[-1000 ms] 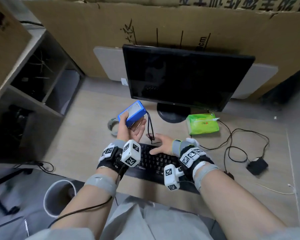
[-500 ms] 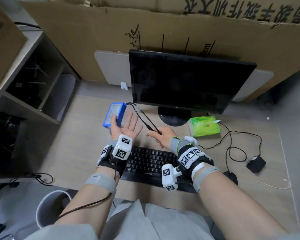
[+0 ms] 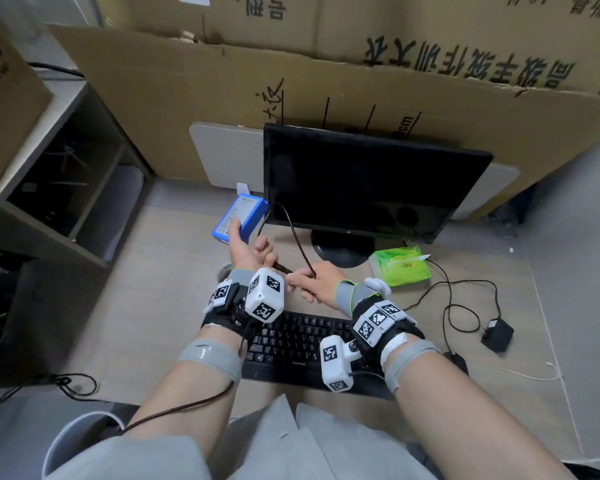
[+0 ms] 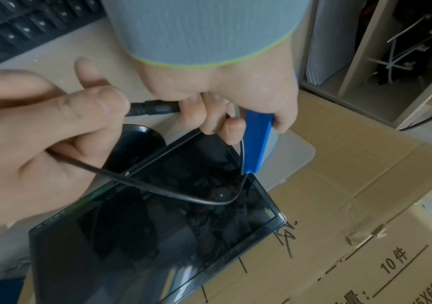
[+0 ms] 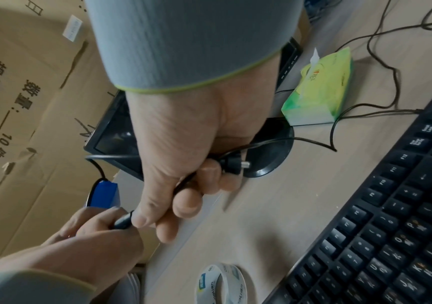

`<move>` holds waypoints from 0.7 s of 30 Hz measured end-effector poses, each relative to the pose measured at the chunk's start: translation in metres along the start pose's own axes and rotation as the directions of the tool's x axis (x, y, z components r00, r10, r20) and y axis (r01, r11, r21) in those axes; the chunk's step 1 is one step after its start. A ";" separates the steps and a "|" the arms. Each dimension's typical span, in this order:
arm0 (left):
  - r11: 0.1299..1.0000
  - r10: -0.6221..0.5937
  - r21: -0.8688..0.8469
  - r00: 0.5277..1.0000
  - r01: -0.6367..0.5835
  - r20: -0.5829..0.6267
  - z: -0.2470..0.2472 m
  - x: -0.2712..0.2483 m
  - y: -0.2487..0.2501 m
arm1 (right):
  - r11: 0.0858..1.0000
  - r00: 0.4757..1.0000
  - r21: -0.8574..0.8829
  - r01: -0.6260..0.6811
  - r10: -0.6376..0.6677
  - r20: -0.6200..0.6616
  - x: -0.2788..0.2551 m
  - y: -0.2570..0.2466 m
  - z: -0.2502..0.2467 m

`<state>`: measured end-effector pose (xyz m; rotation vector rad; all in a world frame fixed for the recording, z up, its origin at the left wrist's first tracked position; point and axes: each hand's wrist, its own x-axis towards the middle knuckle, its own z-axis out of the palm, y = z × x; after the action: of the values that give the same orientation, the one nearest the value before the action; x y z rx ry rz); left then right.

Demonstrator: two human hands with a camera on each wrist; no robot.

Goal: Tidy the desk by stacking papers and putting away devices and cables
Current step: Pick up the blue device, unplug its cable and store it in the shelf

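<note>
My left hand (image 3: 253, 251) holds a blue battery pack (image 3: 239, 218) upright above the desk, left of the monitor, thumb on its labelled face. In the left wrist view its curled fingers (image 4: 209, 115) also hold a black barrel connector (image 4: 155, 108). The pack's thin black cable (image 3: 293, 230) loops down to my right hand (image 3: 309, 282), which grips it. In the right wrist view the right thumb and forefinger pinch that connector (image 5: 124, 221), and a second plug (image 5: 233, 164) sticks out between its fingers. The two hands touch.
A black monitor (image 3: 371, 188) stands behind the hands and a black keyboard (image 3: 298, 341) lies beneath the wrists. A green tissue pack (image 3: 400, 266), a black adapter (image 3: 497, 336) with looped cable and a white cable (image 3: 530, 374) lie right. A tape roll (image 5: 221, 283) lies left of the keyboard. Shelves (image 3: 66, 188) stand left.
My left hand lay open with the pack on its fingers; now its fingers are curled. My right hand has brought the cable across, and both hands meet at the connector.
</note>
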<state>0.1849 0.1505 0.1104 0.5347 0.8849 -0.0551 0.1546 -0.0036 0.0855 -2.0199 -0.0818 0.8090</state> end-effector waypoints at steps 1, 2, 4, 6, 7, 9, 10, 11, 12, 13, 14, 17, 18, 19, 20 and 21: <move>1.000 0.004 0.001 1.000 -0.004 -0.004 -0.002 0.004 0.001 | 1.000 1.000 0.022 0.003 -0.003 0.006 0.001 -0.001 0.000; 1.000 0.011 0.008 1.000 -0.011 -0.014 -0.004 0.006 -0.001 | 0.999 1.000 0.033 0.006 -0.007 0.014 0.003 -0.001 0.000; 0.999 0.040 0.034 0.999 -0.039 -0.033 -0.006 0.007 -0.002 | 1.000 1.000 -0.016 -0.005 0.006 0.030 0.003 0.003 -0.006; 0.994 0.091 0.064 0.992 -0.086 -0.082 -0.010 0.010 0.008 | 0.986 0.996 -0.146 -0.078 0.082 0.018 -0.003 0.022 -0.019; 0.990 0.122 0.090 0.987 -0.113 -0.101 -0.014 0.015 0.016 | 0.974 0.990 -0.177 -0.140 0.142 -0.003 -0.009 0.035 -0.027; 0.979 0.169 0.133 0.979 -0.153 -0.115 -0.021 0.024 0.029 | 0.960 0.982 -0.206 -0.189 0.185 -0.038 -0.011 0.051 -0.039; 0.977 0.167 0.153 0.979 -0.149 -0.116 -0.024 0.026 0.029 | 0.954 0.980 -0.226 -0.197 0.184 -0.075 -0.010 0.055 -0.041; 0.977 0.147 0.170 0.983 -0.127 -0.111 -0.026 0.027 0.024 | 0.950 0.977 -0.242 -0.198 0.172 -0.124 -0.005 0.054 -0.040; 0.980 0.119 0.172 0.990 -0.104 -0.082 -0.025 0.026 0.019 | 0.949 0.978 -0.259 -0.180 0.144 -0.151 0.002 0.047 -0.038; 0.978 0.105 0.185 0.993 -0.092 -0.057 -0.024 0.024 0.011 | 0.948 0.979 -0.269 -0.168 0.128 -0.160 0.006 0.038 -0.035; 0.970 0.113 0.222 0.993 -0.100 -0.045 -0.021 0.021 0.005 | 0.949 0.978 -0.267 -0.169 0.127 -0.168 0.010 0.034 -0.032; 0.937 0.127 0.331 0.992 -0.115 -0.014 -0.021 0.019 -0.001 | 0.960 0.965 -0.213 -0.183 0.134 -0.227 0.013 0.032 -0.027; 0.933 0.118 0.344 0.993 -0.110 -0.003 -0.022 0.019 -0.002 | 0.962 0.960 -0.199 -0.188 0.137 -0.243 0.015 0.037 -0.025; 0.933 0.111 0.342 0.994 -0.110 0.016 -0.023 0.020 -0.003 | 0.965 0.954 -0.172 -0.196 0.148 -0.259 0.015 0.039 -0.023; 0.940 0.098 0.326 0.994 -0.105 0.039 -0.023 0.020 -0.003 | 0.971 0.951 -0.138 -0.197 0.155 -0.268 0.016 0.041 -0.020; 0.945 0.088 0.311 0.994 -0.104 0.063 -0.023 0.020 -0.004 | 0.980 0.949 -0.073 -0.187 0.161 -0.273 0.016 0.041 -0.016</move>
<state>0.1798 0.1615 0.0821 0.8703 0.8055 -0.1211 0.1661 -0.0327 0.0512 -2.2345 0.2175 0.6446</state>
